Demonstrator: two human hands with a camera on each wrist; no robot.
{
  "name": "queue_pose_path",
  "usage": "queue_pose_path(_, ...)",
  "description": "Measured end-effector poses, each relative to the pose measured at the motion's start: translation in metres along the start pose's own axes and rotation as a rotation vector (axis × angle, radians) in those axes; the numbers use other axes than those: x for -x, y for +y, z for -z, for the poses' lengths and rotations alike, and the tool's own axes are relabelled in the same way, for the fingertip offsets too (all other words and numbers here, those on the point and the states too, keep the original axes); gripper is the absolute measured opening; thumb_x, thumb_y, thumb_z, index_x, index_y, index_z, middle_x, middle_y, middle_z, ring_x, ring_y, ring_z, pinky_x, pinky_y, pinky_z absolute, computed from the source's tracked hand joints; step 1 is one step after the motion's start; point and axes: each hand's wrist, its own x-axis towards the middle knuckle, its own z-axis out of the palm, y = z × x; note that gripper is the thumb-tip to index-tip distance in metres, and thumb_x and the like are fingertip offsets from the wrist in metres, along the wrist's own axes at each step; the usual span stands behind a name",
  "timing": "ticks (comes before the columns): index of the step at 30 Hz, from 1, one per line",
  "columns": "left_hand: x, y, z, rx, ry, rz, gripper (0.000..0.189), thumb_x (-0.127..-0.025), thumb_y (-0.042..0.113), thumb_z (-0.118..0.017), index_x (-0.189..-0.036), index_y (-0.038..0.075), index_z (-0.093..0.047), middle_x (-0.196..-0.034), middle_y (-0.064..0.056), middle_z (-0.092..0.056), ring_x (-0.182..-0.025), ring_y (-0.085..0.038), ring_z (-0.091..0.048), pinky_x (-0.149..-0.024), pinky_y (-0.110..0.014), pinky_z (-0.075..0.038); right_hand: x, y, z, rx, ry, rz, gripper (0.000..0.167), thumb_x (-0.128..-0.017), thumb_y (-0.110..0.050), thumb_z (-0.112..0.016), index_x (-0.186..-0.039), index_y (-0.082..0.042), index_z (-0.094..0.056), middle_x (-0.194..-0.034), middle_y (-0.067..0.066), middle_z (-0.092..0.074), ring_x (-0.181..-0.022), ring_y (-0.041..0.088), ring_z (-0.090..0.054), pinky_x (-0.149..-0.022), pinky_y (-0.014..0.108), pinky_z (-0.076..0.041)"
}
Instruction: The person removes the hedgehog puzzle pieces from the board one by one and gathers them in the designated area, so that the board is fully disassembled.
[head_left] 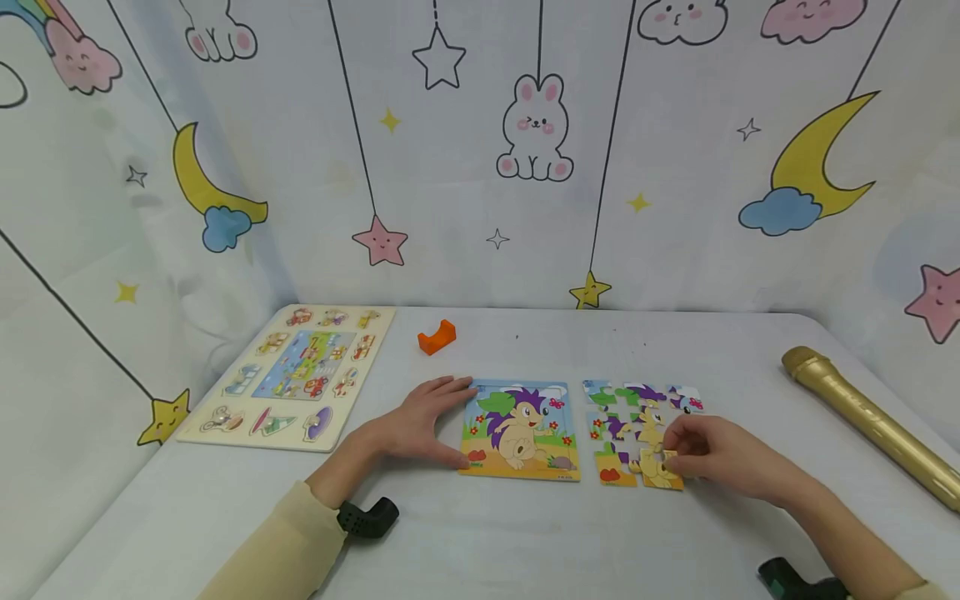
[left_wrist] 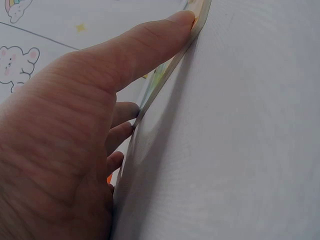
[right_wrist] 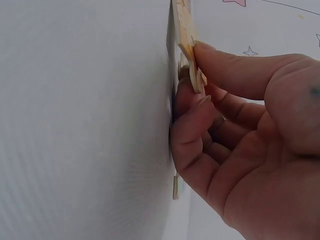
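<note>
My left hand [head_left: 416, 421] spans the left side of a square hedgehog picture board [head_left: 517, 429], thumb near its lower corner and fingertips at the upper one. In the left wrist view the fairly straight thumb [left_wrist: 150, 42] rests on the board's edge. To the right, loose jigsaw pieces [head_left: 617, 475] with the same hedgehog picture lie in rough rows with gaps between them. My right hand [head_left: 723, 454] pinches a yellow-orange jigsaw piece [head_left: 660, 475] at the lower row. The right wrist view has this piece tilted between thumb and curled fingers, which partly hide pieces behind.
A large cream peg puzzle board [head_left: 300, 429] with vehicle pictures lies at the left. An orange notched block [head_left: 437, 337] sits behind the hedgehog board. Along the right side lies a gold tube-like stick [head_left: 873, 429]. A patterned curtain [head_left: 465, 167] stands behind the white table [head_left: 525, 542].
</note>
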Motion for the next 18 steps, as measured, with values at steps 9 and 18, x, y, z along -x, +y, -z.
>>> queue_pose_path(9, 0.0012, 0.0009, 0.0007, 0.004, -0.001, -0.008, 0.099, -0.077, 0.054, -0.078, -0.158, 0.015, -0.036, -0.167, -0.002, -0.022, -0.152, -0.031, -0.009, -0.119, -0.059, -0.015, 0.0012, -0.0044, -0.0071, 0.167, 0.09, -0.014, 0.023, -0.087, -0.018, -0.079, -0.097, -0.007, -0.061, -0.085, 0.0, -0.059, -0.081, 0.017, -0.055, -0.067, 0.024, -0.05)
queue_pose_path(18, -0.0004, 0.0008, 0.0005, -0.004, 0.0, -0.003, 0.099, -0.077, 0.054, -0.078, -0.158, 0.016, -0.037, -0.166, -0.001, -0.022, -0.152, -0.03, -0.009, -0.119, -0.058, -0.015, 0.002, -0.0094, -0.0077, 0.189, 0.098, -0.023, 0.024, -0.086, -0.015, -0.08, -0.097, -0.007, -0.061, -0.085, 0.0, -0.059, -0.082, 0.02, -0.055, -0.067, 0.025, -0.05)
